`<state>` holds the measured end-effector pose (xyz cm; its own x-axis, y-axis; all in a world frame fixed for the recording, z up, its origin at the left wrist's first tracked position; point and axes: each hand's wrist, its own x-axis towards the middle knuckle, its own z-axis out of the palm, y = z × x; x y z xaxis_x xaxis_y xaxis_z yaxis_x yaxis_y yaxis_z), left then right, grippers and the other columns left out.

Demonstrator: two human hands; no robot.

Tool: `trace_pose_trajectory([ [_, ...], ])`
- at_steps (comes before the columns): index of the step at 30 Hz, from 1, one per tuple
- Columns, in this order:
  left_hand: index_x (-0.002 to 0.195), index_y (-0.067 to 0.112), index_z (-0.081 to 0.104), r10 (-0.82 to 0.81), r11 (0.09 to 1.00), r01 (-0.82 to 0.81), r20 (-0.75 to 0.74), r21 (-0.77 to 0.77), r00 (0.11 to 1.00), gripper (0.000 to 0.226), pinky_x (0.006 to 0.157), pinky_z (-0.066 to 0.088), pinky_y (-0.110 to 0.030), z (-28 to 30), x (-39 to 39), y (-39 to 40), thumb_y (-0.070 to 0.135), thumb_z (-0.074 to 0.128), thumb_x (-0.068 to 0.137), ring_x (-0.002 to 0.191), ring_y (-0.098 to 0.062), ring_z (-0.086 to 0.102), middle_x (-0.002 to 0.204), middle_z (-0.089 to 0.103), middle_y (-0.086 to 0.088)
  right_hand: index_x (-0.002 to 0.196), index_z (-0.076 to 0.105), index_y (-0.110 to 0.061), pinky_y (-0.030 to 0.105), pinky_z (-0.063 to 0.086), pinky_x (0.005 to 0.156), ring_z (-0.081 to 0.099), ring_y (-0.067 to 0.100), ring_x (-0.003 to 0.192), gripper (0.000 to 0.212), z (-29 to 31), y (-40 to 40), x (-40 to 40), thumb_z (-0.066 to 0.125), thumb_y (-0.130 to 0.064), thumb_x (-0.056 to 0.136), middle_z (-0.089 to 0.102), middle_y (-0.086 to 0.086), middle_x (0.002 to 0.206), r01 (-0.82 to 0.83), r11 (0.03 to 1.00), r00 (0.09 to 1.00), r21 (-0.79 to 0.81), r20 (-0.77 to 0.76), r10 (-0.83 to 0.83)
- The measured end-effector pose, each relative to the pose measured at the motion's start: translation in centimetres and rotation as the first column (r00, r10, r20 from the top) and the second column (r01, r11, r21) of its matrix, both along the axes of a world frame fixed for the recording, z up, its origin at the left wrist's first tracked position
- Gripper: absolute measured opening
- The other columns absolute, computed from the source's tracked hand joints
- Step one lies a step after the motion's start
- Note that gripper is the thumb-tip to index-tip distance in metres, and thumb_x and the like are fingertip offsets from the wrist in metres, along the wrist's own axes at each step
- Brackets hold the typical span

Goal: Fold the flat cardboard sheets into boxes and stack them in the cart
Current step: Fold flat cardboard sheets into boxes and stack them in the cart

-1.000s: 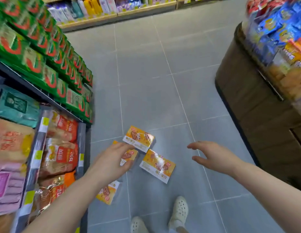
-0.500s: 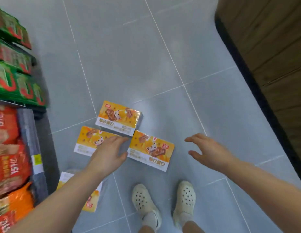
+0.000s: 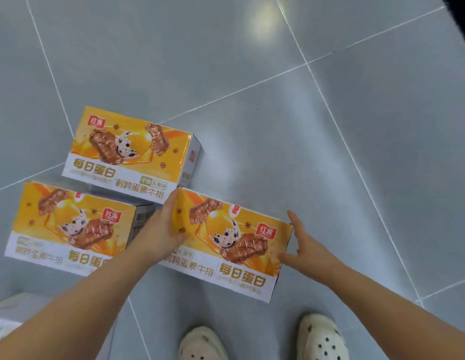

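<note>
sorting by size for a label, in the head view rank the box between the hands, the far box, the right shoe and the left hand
1. box between the hands and far box: look alike; nearness leaves the order unsure
2. left hand
3. right shoe, partly cut off

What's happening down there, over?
Left hand and right hand flank nearest orange printed cardboard box, open. Two matching boxes beside. Nothing blocking.

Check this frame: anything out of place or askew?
Yes. Three orange snack boxes lie on the grey tile floor, not in any cart, each turned a different way. The left hand and right hand flank the nearest box. No damage or spill shows.
</note>
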<state>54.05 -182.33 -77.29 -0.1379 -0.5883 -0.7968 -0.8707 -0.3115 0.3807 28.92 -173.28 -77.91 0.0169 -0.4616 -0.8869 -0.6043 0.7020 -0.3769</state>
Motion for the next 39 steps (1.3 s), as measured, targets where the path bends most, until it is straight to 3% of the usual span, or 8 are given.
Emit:
trace_pose_trajectory([
  [7, 0.141, 0.041, -0.009, 0.218, 0.976, -0.218, -0.139, 0.014, 0.966, 0.101, 0.098, 0.035, -0.035, -3.0, -1.2, 0.4, 0.002, 0.063, 0.081, 0.131, -0.027, 0.034, 0.147, 0.025, -0.007, 0.136, 0.025, -0.021, 0.029, 0.051, 0.075, 0.06, 0.021, 0.1, 0.067, -1.6, -0.3, 2.2, 0.062, -0.003, 0.082, 0.056, 0.003, 0.112, 0.513, 0.854, 0.844, 0.081, 0.134, -0.52],
  [12, 0.134, 0.055, -0.009, 0.376, 0.927, -0.374, -0.123, 0.035, 0.919, 0.121, 0.104, 0.034, -0.055, -0.4, 0.4, 2.7, 0.013, 0.08, 0.063, 0.128, -0.029, 0.038, 0.141, 0.033, -0.006, 0.112, 0.037, -0.031, 0.04, 0.051, 0.09, 0.059, 0.027, 0.101, 0.057, 0.6, 1.3, 3.4, 0.072, -0.008, 0.073, 0.051, 0.012, 0.12, 0.608, 0.793, 0.794, -0.05, 0.046, -0.606],
  [19, 0.129, 0.054, 0.002, 0.487, 0.85, -0.521, -0.254, -0.084, 0.836, 0.127, 0.096, 0.041, -0.028, 11.2, -0.1, 6.7, 0.032, 0.079, 0.03, 0.118, -0.005, 0.044, 0.128, 0.044, 0.016, 0.134, 0.027, -0.032, 0.034, 0.042, 0.094, 0.04, 0.011, 0.1, 0.082, 12.6, 1.3, 2.2, 0.075, -0.014, 0.071, 0.033, -0.001, 0.12, 0.38, 0.892, 0.918, -0.246, -0.015, -0.395],
  [23, 0.138, 0.038, -0.013, 0.415, 0.879, -0.444, -0.176, -0.174, 0.892, 0.139, 0.103, 0.031, -0.039, 19.5, -0.4, 6.6, 0.005, 0.088, 0.048, 0.129, -0.023, 0.028, 0.139, 0.031, -0.011, 0.138, 0.022, -0.033, 0.034, 0.039, 0.096, 0.042, 0.021, 0.119, 0.082, 21.9, 0.0, 0.8, 0.072, -0.016, 0.074, 0.033, 0.002, 0.131, 0.211, 0.93, 0.97, -0.3, -0.053, -0.237],
  [27, 0.141, 0.029, -0.008, 0.304, 0.914, -0.349, -0.222, -0.205, 0.926, 0.141, 0.095, 0.032, -0.026, 30.1, -0.6, 6.4, 0.024, 0.089, 0.04, 0.125, -0.017, 0.028, 0.14, 0.026, -0.005, 0.138, 0.024, -0.032, 0.031, 0.038, 0.093, 0.041, 0.019, 0.12, 0.081, 33.1, -1.0, 0.4, 0.072, -0.016, 0.075, 0.034, 0.001, 0.131, 0.114, 0.901, 0.985, -0.418, -0.07, -0.157],
  [30, 0.114, 0.052, 0.024, 0.21, 0.911, -0.282, -0.252, -0.3, 0.945, 0.102, 0.073, 0.039, -0.018, 37.2, 0.3, 6.4, 0.041, 0.08, 0.029, 0.108, -0.015, 0.047, 0.118, 0.045, 0.0, 0.138, 0.024, -0.034, 0.033, 0.04, 0.094, 0.045, 0.022, 0.116, 0.084, 40.9, -1.6, 0.4, 0.073, -0.015, 0.073, 0.035, 0.002, 0.13, 0.02, 0.863, 0.991, -0.505, -0.101, -0.082],
  [33, 0.109, 0.028, 0.04, 0.158, 0.89, -0.23, -0.208, -0.394, 0.965, 0.09, 0.073, 0.05, -0.031, 44.2, 1.6, 6.3, 0.046, 0.077, 0.029, 0.103, -0.02, 0.052, 0.11, 0.049, -0.003, 0.14, 0.017, -0.037, 0.035, 0.041, 0.093, 0.047, 0.022, 0.114, 0.091, 49.1, -1.9, 0.7, 0.075, -0.018, 0.072, 0.034, 0.001, 0.127, -0.071, 0.833, 0.992, -0.549, -0.123, 0.004],
  [39, 0.108, 0.037, 0.029, 0.03, 0.838, -0.095, -0.127, -0.537, 0.991, 0.079, 0.084, 0.046, -0.035, 58.0, 3.1, 5.3, 0.016, 0.077, 0.05, 0.102, -0.01, 0.045, 0.107, 0.034, 0.01, 0.142, -0.003, -0.039, 0.038, 0.045, 0.086, 0.049, 0.031, 0.119, 0.116, 61.4, -2.7, 1.0, 0.081, -0.021, 0.064, -0.013, -0.009, 0.152, -0.347, 0.771, 0.931, -0.534, -0.297, 0.213],
])
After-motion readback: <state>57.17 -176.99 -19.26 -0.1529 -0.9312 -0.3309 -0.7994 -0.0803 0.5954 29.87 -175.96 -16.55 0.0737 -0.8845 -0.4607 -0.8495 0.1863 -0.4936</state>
